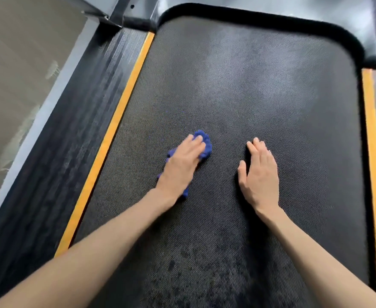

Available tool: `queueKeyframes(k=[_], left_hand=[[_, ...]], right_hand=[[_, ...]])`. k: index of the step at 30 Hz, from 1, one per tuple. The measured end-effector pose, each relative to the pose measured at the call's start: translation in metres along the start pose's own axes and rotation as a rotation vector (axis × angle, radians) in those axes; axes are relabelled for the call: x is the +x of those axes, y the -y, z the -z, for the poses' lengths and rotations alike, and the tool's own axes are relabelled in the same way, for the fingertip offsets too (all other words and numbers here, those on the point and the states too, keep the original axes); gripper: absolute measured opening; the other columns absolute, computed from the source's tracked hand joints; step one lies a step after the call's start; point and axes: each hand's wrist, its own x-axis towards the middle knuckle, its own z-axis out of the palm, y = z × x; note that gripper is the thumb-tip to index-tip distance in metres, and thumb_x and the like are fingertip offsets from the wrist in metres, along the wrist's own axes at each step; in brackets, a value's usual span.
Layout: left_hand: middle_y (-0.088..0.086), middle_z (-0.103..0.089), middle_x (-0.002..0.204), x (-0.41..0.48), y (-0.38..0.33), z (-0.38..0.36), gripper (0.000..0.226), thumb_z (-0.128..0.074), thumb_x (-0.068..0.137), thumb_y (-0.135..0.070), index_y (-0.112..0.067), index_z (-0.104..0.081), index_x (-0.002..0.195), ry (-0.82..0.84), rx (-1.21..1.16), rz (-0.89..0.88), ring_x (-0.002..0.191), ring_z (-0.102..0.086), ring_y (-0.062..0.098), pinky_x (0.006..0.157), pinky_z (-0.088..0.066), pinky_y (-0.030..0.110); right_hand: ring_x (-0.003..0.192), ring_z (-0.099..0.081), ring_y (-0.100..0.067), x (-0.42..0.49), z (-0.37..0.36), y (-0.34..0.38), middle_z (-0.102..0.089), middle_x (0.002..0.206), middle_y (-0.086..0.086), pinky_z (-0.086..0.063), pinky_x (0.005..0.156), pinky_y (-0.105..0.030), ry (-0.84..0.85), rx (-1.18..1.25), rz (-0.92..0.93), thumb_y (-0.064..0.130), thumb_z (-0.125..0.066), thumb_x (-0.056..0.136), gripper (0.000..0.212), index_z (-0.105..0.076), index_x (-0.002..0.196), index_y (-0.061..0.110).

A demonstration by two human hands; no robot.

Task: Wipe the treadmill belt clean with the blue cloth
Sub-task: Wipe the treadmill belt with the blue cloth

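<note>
1. We start with the treadmill belt (238, 96), the dark textured surface lying under both of our hands and running well ahead of the fingertips. It reads paler and hazy far beyond them, and blotchy with dark specks back toward our elbows.
2. Out past the left hand runs the orange stripe (115, 121), with the ribbed black side rail (55, 152) beyond it; a matching orange stripe (373, 174) sits out past the right hand.
3. Now the left hand (180, 167): it lies palm down on the blue cloth (204, 145), fingers close together and pressing it onto the belt. No pinch here, just a flat press.
4. The cloth is bunched up under that palm, peeking out ahead of the fingertips and again at the wrist side, touching the belt.
5. The right hand (260, 176) rests flat on bare belt, well apart from the cloth, fingers together and thumb out, holding nothing. It looks to us like a brace.
6. Our read: we are mid-wipe, with plenty of the belt left to cover.
7. The next move calls for steady downward pressure and a long stroke, and sooner or later the speckled patch nearer our elbows needs its turn.
</note>
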Motion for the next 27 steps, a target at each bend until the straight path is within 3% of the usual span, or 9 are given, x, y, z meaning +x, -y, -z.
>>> queueKeyframes(k=[4, 6, 8, 13, 15, 18, 21, 23, 27], left_hand=[[0.019, -0.047, 0.137, -0.091, -0.036, -0.027, 0.047, -0.055, 0.081, 0.001, 0.005, -0.048, 0.127, 0.26, -0.007, -0.28, 0.132, -0.03, 0.028, 0.116, -0.013, 0.032], [0.015, -0.047, 0.138, -0.112, -0.031, -0.028, 0.053, -0.057, 0.08, 0.003, 0.004, -0.041, 0.131, 0.259, 0.056, -0.361, 0.132, -0.03, 0.028, 0.117, -0.005, 0.029], [0.01, -0.053, 0.134, -0.11, -0.025, -0.018, 0.042, -0.045, 0.085, -0.005, -0.003, -0.044, 0.128, 0.185, 0.15, -0.421, 0.128, -0.036, 0.027, 0.116, -0.012, 0.03], [0.011, -0.052, 0.134, -0.047, 0.045, 0.016, 0.048, -0.054, 0.078, 0.01, -0.002, -0.055, 0.125, -0.093, 0.227, -0.062, 0.129, -0.042, 0.03, 0.106, -0.036, 0.037], [0.011, -0.053, 0.133, -0.023, 0.074, 0.036, 0.049, -0.06, 0.078, 0.011, -0.002, -0.056, 0.124, -0.106, 0.293, 0.022, 0.128, -0.044, 0.031, 0.101, -0.043, 0.042], [0.013, -0.053, 0.133, -0.006, 0.082, 0.051, 0.043, -0.059, 0.082, 0.009, -0.001, -0.056, 0.124, -0.1, 0.269, 0.062, 0.127, -0.044, 0.035, 0.102, -0.041, 0.045], [0.011, -0.05, 0.136, -0.014, 0.069, 0.046, 0.038, -0.051, 0.088, 0.002, -0.003, -0.055, 0.125, -0.126, 0.21, 0.115, 0.133, -0.037, 0.03, 0.11, -0.029, 0.034], [0.013, -0.048, 0.138, -0.04, 0.054, 0.037, 0.04, -0.045, 0.088, 0.0, -0.002, -0.054, 0.127, -0.057, 0.202, -0.005, 0.134, -0.032, 0.027, 0.112, -0.024, 0.034], [0.018, -0.048, 0.136, -0.133, 0.009, 0.019, 0.046, -0.022, 0.101, -0.02, 0.005, -0.051, 0.127, 0.274, 0.137, -0.29, 0.141, -0.016, 0.014, 0.115, -0.018, 0.034]], right_hand=[[0.135, -0.034, -0.029, 0.0, -0.001, -0.001, -0.041, 0.143, -0.015, -0.021, 0.114, -0.039, -0.004, -0.002, 0.012, 0.03, -0.036, 0.089, 0.053, -0.045, 0.134, 0.003], [0.135, -0.034, -0.029, 0.0, -0.001, -0.001, -0.04, 0.144, -0.015, -0.021, 0.115, -0.039, -0.004, 0.005, 0.019, 0.031, -0.035, 0.09, 0.053, -0.044, 0.134, 0.003], [0.136, -0.033, -0.029, 0.0, -0.002, -0.002, -0.039, 0.145, -0.014, -0.02, 0.115, -0.038, -0.006, 0.02, 0.02, 0.031, -0.035, 0.09, 0.053, -0.044, 0.134, 0.004], [0.138, -0.029, -0.026, 0.0, 0.0, -0.002, -0.036, 0.147, -0.012, -0.017, 0.116, -0.038, 0.001, 0.046, 0.013, 0.033, -0.033, 0.091, 0.053, -0.041, 0.136, 0.007], [0.138, -0.029, -0.025, 0.0, 0.0, -0.002, -0.036, 0.147, -0.011, -0.017, 0.116, -0.037, 0.0, 0.048, 0.011, 0.033, -0.034, 0.091, 0.053, -0.04, 0.137, 0.007], [0.139, -0.028, -0.024, -0.001, 0.0, -0.002, -0.036, 0.148, -0.01, -0.015, 0.116, -0.034, -0.001, 0.039, 0.001, 0.033, -0.034, 0.091, 0.054, -0.041, 0.137, 0.007], [0.138, -0.028, -0.025, -0.001, -0.001, -0.002, -0.036, 0.147, -0.011, -0.017, 0.116, -0.036, 0.0, 0.034, 0.003, 0.033, -0.035, 0.091, 0.053, -0.041, 0.136, 0.007], [0.138, -0.029, -0.026, -0.001, -0.001, -0.001, -0.036, 0.147, -0.012, -0.018, 0.116, -0.037, -0.002, 0.037, 0.003, 0.033, -0.034, 0.091, 0.053, -0.042, 0.136, 0.006], [0.137, -0.03, -0.027, -0.002, 0.0, -0.001, -0.037, 0.146, -0.013, -0.019, 0.115, -0.038, -0.005, 0.034, 0.008, 0.034, -0.032, 0.091, 0.054, -0.042, 0.136, 0.005]])
